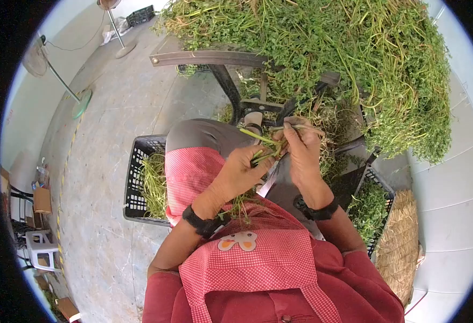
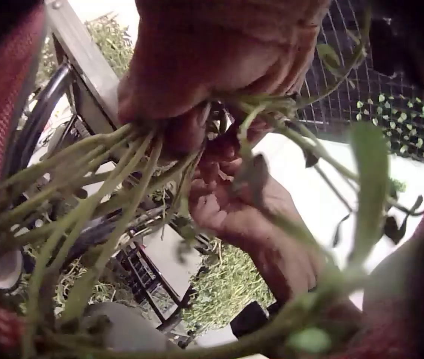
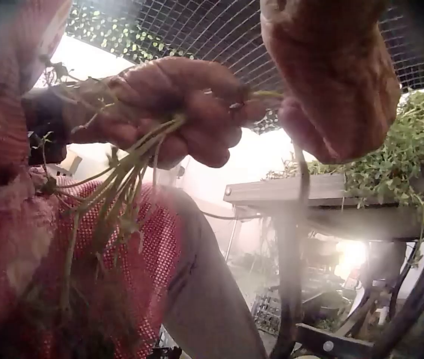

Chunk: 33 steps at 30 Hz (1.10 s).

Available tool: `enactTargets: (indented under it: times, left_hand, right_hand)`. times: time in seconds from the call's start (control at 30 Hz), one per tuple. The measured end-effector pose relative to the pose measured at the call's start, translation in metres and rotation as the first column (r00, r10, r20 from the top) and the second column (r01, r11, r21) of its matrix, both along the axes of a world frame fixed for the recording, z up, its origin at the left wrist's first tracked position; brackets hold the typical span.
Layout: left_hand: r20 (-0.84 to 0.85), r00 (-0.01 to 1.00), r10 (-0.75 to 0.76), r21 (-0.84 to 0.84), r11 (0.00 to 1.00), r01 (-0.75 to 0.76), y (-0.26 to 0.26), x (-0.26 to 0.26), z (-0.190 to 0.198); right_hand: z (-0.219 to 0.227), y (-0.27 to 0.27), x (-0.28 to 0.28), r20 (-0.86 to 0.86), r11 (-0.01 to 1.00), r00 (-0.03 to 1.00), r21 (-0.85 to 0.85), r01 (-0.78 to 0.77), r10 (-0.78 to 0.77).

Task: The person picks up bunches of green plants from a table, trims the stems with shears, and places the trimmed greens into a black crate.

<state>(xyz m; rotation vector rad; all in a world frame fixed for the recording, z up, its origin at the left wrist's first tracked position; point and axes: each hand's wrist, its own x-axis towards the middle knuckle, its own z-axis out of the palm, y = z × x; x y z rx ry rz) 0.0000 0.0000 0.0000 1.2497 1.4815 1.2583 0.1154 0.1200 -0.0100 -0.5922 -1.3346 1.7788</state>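
My left hand [image 1: 240, 171] grips a bunch of leafy green stems [image 3: 126, 179] in front of the apron [image 1: 258, 253]. Their leafy ends hang down below that hand, while pale cut-looking ends stick out past its thumb. Close beside it, my right hand [image 1: 304, 153] pinches a thin stem [image 1: 306, 128] between thumb and fingers. The fingertips of both hands nearly meet at the stems in the right wrist view. A large heap of the same greens [image 1: 322, 59] lies on the table ahead.
Left of the knee stands a black crate [image 1: 130, 185] with long stems inside. Another crate [image 1: 390, 202] of leafy greens is at the right, beside a straw mat [image 1: 400, 242]. The wooden table edge [image 1: 209, 57] and dark metal legs stand just ahead, with loose stems beneath.
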Motion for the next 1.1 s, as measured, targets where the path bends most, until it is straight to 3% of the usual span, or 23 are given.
enactTargets:
  times: [0.1, 0.17, 0.2, 0.27, 0.3, 0.33, 0.37, 0.4, 0.43, 0.47, 0.53, 0.57, 0.6, 0.63, 0.67, 0.7, 0.77, 0.8, 0.83, 0.9, 0.97, 1.03, 1.1]
  left_hand:
    - [-0.179, 0.984, 0.017, 0.007, 1.000, -0.016, -0.007, -0.001, -0.004]
    - [-0.341, 0.917, 0.209, 0.157, 0.974, -0.164, 0.002, -0.001, -0.022]
    - [-0.343, 0.921, 0.186, 0.161, 0.977, -0.138, 0.007, -0.002, -0.028]
    - [-0.227, 0.886, 0.404, 0.360, 0.880, -0.309, 0.010, -0.008, -0.041]
    - [0.053, 0.897, 0.438, 0.253, 0.864, -0.436, 0.017, -0.027, -0.076]
    - [0.321, 0.820, 0.475, 0.111, 0.841, -0.530, 0.023, -0.049, -0.103]
    - [0.313, 0.826, 0.469, 0.111, 0.846, -0.522, 0.019, -0.058, -0.088]
    - [0.460, 0.787, 0.411, 0.019, 0.882, -0.471, 0.008, -0.063, -0.057]
    - [0.597, 0.713, 0.368, -0.061, 0.907, -0.417, 0.000, -0.067, -0.033]
    - [0.588, 0.712, 0.383, -0.060, 0.899, -0.434, -0.003, -0.068, -0.019]
    - [0.710, 0.585, 0.392, -0.035, 0.849, -0.526, -0.004, -0.065, -0.001]
    - [0.706, 0.579, 0.407, -0.031, 0.835, -0.550, -0.005, -0.069, 0.000]
    - [0.804, 0.531, 0.269, 0.045, 0.862, -0.505, -0.005, -0.075, -0.001]
    - [0.875, 0.470, 0.116, 0.132, 0.876, -0.463, -0.003, -0.079, 0.000]
    - [0.897, 0.437, 0.070, 0.155, 0.875, -0.458, -0.002, -0.080, 0.004]
    - [0.895, 0.439, 0.072, 0.159, 0.869, -0.468, 0.000, -0.080, 0.008]
    - [0.892, 0.448, 0.064, 0.164, 0.877, -0.452, 0.008, -0.079, 0.016]
    - [0.855, 0.511, 0.090, 0.171, 0.881, -0.441, 0.011, -0.074, 0.022]
    - [0.852, 0.516, 0.094, 0.166, 0.884, -0.437, 0.014, -0.067, 0.023]
    - [0.870, 0.481, 0.111, 0.132, 0.886, -0.444, 0.020, -0.055, 0.026]
    - [0.890, 0.443, 0.108, 0.136, 0.864, -0.485, 0.029, -0.054, 0.013]
    - [0.893, 0.429, 0.135, 0.144, 0.818, -0.557, 0.026, -0.048, 0.006]
    - [0.856, 0.497, 0.145, 0.178, 0.819, -0.545, 0.023, -0.045, 0.001]
  right_hand:
    - [0.004, -0.011, 0.000, 0.092, 1.000, 0.995, 0.017, 0.021, -0.023]
    - [0.010, -0.025, 0.003, 0.144, 0.904, 0.979, 0.421, 0.071, -0.144]
    - [0.019, -0.035, 0.006, 0.211, 0.786, 0.951, 0.616, 0.050, -0.226]
    - [0.015, -0.045, 0.010, 0.188, 0.604, 0.958, 0.797, -0.021, -0.215]
    - [0.020, -0.050, 0.013, 0.186, 0.604, 0.956, 0.797, -0.011, -0.228]
    - [0.028, -0.055, 0.015, 0.067, 0.527, 0.995, 0.849, -0.018, -0.075]
    - [0.032, -0.058, 0.017, -0.039, 0.451, 0.995, 0.892, -0.005, 0.089]
    - [0.027, -0.057, 0.020, -0.044, 0.467, 0.996, 0.885, 0.004, 0.076]
    - [0.022, -0.052, 0.022, 0.049, 0.616, 0.999, 0.787, -0.041, 0.004]
    - [0.021, -0.043, 0.022, 0.149, 0.741, 0.988, 0.667, -0.076, -0.033]
    - [0.026, -0.010, 0.036, 0.392, 0.849, 0.895, 0.527, -0.028, -0.213]
    - [-0.002, 0.027, 0.041, 0.275, 0.724, 0.894, 0.685, 0.076, -0.354]
    - [-0.014, 0.057, 0.050, 0.265, 0.817, 0.907, 0.562, 0.130, -0.327]
    - [-0.012, 0.075, 0.064, 0.404, 0.667, 0.750, 0.742, 0.065, -0.523]
    - [-0.011, 0.087, 0.074, 0.450, 0.499, 0.536, 0.865, -0.061, -0.714]
    - [-0.009, 0.092, 0.083, 0.446, 0.495, 0.546, 0.866, -0.064, -0.709]
    - [0.002, 0.094, 0.096, 0.639, 0.595, 0.385, 0.766, -0.243, -0.666]
    - [0.025, 0.070, 0.086, 0.516, 0.609, 0.633, 0.788, -0.088, -0.577]
    - [0.037, 0.055, 0.076, 0.517, 0.615, 0.633, 0.784, -0.081, -0.576]
    - [0.055, 0.033, 0.056, 0.411, 0.700, 0.875, 0.703, -0.127, -0.254]
    - [0.066, -0.002, 0.037, 0.411, 0.854, 0.899, 0.403, -0.329, 0.152]
    - [0.059, -0.019, 0.017, 0.449, 0.862, 0.788, 0.073, -0.502, 0.421]
    - [0.034, -0.023, 0.001, 0.356, 0.900, 0.842, 0.004, -0.436, 0.406]
